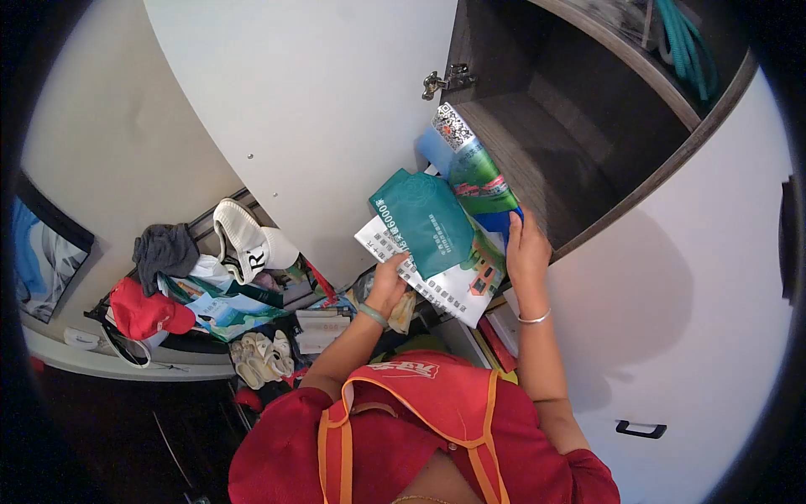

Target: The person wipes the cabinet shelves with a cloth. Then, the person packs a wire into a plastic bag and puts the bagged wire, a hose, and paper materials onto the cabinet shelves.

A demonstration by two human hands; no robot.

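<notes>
In the head view my left hand (pixel 391 284) is closed on the lower left edge of a bundle of printed bags and papers. The bundle has a teal bag (pixel 426 220) on top, a white printed sheet (pixel 457 290) beneath it, and a green packet (pixel 480 181) with a QR code at its upper right. My right hand (pixel 527 252) grips the bundle's right side, beside a blue part. The bundle is in front of the open cabinet (pixel 546 160), near the edge of its white door (pixel 336 109).
At the lower left, a rack holds a red cap (pixel 143 309), a white visor (pixel 243 239), a grey cloth (pixel 164 254) and pale shoes (pixel 262 359). Teal cords (pixel 684 50) lie in the upper compartment. A white door (pixel 672 336) with a black handle stands at right.
</notes>
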